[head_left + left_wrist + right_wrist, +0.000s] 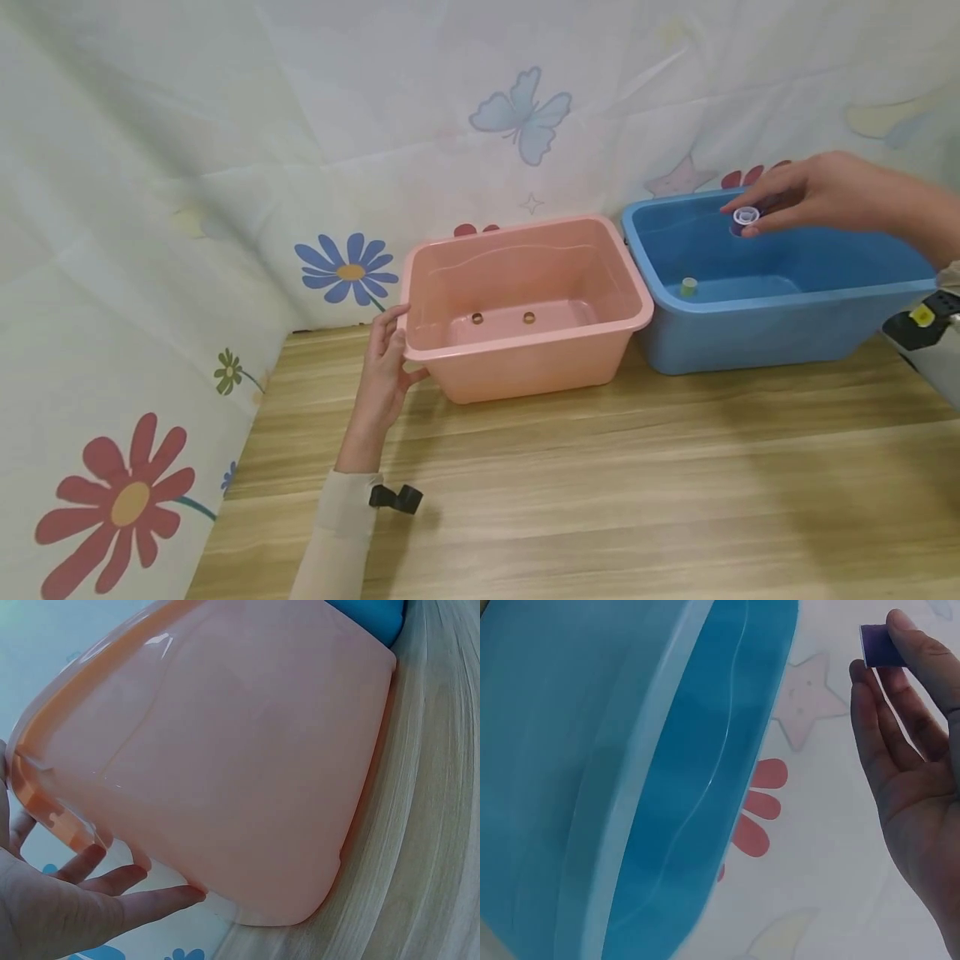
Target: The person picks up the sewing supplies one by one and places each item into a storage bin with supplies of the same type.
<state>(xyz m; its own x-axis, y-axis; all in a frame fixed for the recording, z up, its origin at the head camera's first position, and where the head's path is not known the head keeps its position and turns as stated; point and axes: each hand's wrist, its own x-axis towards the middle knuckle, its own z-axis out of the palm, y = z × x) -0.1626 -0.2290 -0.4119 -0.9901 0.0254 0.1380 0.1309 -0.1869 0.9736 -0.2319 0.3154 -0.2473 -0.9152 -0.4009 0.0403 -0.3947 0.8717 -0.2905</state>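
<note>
My left hand (386, 375) holds the left end of a pink plastic tub (525, 367), fingers at the rim and thumb lower against the outer wall. Two small gold-brown rings (528, 317) lie on the tub's floor. Over the blue plastic tub (787, 333), my right hand (840, 196) pinches a small purple spool (881, 646) between thumb and fingertips. The spool's white ringed end faces up in the head view. Inside the blue tub, near its left front, is a small green cylinder (688, 287) with a pale top.
Both tubs stand side by side on a wood-grain table (600, 500), their rims close together. Behind and to the left hangs a white cloth (337, 125) printed with flowers and a butterfly. A black wrist mount (397, 498) sits on the left sleeve.
</note>
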